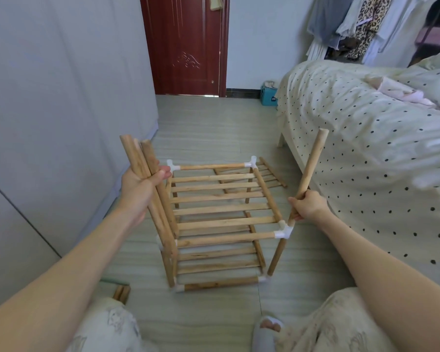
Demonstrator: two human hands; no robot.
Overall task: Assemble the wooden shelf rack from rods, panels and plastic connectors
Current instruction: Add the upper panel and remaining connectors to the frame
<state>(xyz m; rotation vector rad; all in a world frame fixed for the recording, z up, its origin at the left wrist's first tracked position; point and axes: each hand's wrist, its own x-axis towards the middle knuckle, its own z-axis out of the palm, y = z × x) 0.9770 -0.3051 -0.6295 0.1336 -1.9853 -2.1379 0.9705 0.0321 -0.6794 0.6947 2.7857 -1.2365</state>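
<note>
A part-built wooden shelf rack stands on the floor with two slatted tiers and white plastic corner connectors. My left hand grips a bundle of three wooden rods upright at the rack's left side. My right hand grips a single wooden rod, tilted, with its lower end just above the near right connector. Whether the rod tip touches the connector is unclear.
A loose slatted panel lies on the floor behind the rack. Two spare rods lie by my left knee. A bed with a dotted cover borders the right; a wardrobe stands left, a red door beyond.
</note>
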